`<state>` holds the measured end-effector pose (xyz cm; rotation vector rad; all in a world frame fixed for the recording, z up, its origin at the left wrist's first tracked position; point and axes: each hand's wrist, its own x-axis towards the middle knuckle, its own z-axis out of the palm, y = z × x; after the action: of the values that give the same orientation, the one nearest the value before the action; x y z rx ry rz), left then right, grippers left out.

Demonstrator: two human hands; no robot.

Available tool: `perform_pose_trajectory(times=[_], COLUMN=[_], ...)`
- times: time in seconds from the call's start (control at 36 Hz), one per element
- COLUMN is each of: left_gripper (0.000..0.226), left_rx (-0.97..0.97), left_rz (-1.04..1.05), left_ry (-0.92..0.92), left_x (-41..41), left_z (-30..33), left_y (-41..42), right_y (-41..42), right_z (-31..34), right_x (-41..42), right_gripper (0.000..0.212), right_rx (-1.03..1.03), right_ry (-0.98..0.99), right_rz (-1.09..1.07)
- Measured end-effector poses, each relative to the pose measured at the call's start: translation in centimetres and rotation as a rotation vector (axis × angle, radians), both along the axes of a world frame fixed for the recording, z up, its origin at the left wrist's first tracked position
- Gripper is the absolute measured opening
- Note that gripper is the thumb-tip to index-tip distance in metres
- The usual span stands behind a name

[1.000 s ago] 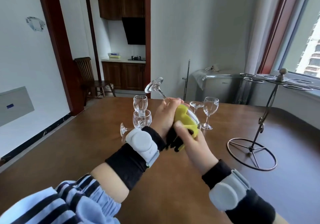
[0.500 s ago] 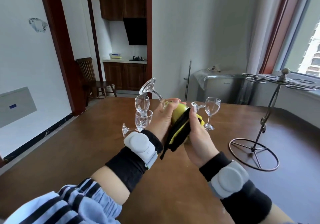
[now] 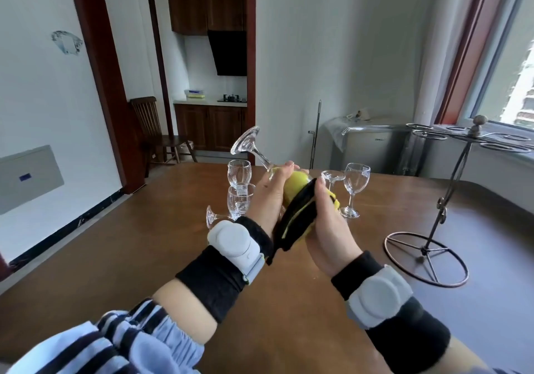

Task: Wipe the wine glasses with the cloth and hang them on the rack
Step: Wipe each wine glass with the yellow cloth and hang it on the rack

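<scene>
Holding a wine glass tilted above the worktop, my left hand curls its fingers round the bowl, with the stem and foot pointing up and away to the left. My right hand grips the yellow and black cloth and presses it against the bowl, thumb on top, so the cloth sits between my two hands and hides most of the glass.

Beyond my hands, other glasses wait on the brown worktop: two upright ones one behind the other to the left, one lying on its side just beside my left wrist, and an upright one to the right, with another foot-up glass partly hidden behind my right fingers.

The metal rack stands well apart on the right of the worktop, its ring base flat on the surface and its top loops bare.
</scene>
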<state>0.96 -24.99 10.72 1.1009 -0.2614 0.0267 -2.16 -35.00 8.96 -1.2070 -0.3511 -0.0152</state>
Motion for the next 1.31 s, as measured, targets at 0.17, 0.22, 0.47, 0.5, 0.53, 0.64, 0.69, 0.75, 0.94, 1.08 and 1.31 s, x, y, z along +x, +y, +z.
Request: perform_pose_trajectory(times=[0.17, 0.22, 0.47, 0.5, 0.53, 0.64, 0.69, 0.75, 0.94, 1.08, 1.31], left_gripper=[0.068, 0.078, 0.032, 0.035, 0.04, 0.054, 0.07, 0.062, 0.038, 0.052, 0.017], left_rx=[0.084, 0.12, -0.007, 0.008, 0.01, 0.127, 0.137, 0.085, 0.034, 0.18, 0.009], left_rz=[0.101, 0.074, 0.017, 0.022, 0.016, 0.019, 0.005, -0.032, 0.053, 0.055, -0.001], left_ry=[0.092, 0.074, 0.034, 0.079, 0.106, 0.126, 0.125, 0.118, 0.199, 0.255, 0.115], left_x=[0.4, 0.5, 0.0, -0.1, 0.0, 0.4, 0.4, 0.4, -0.2, -0.1, -0.4], left_z=[0.2, 0.0, 0.3, 0.6, 0.6, 0.2, 0.1, -0.1, 0.6, 0.7, 0.3], left_y=[-0.1, 0.3, 0.5, 0.5, 0.5, 0.8, 1.2, 1.3, 0.6, 0.8, 1.4], right_y=[-0.5, -0.3, 0.8, 0.9, 1.0, 0.3, 0.2, -0.1, 1.0, 0.3, 0.9], right_z=[-1.7, -0.5, 1.0, 0.5, -0.1, -1.4, 0.2, 1.6, 1.6, 0.1, 1.4], right_x=[0.9, 0.3, -0.7, -0.5, -0.2, 1.2, 0.7, 0.4, -1.3, 0.5, -0.4], right_gripper=[0.047, 0.042, 0.045, 0.043, 0.04, 0.045, 0.054, 0.047, 0.044, 0.045, 0.048], right_rx=[-0.901, -0.647, 0.13, -0.121, -0.422, -0.849, -0.446, -0.084, -0.261, -0.94, 0.141], right_ry=[-0.647, -0.445, 0.081, -0.124, -0.358, -0.577, -0.263, 0.063, -0.057, -0.485, 0.197], right_rz=[-0.478, -0.362, 0.022, -0.106, -0.258, -0.46, -0.238, -0.046, -0.066, -0.421, 0.1])
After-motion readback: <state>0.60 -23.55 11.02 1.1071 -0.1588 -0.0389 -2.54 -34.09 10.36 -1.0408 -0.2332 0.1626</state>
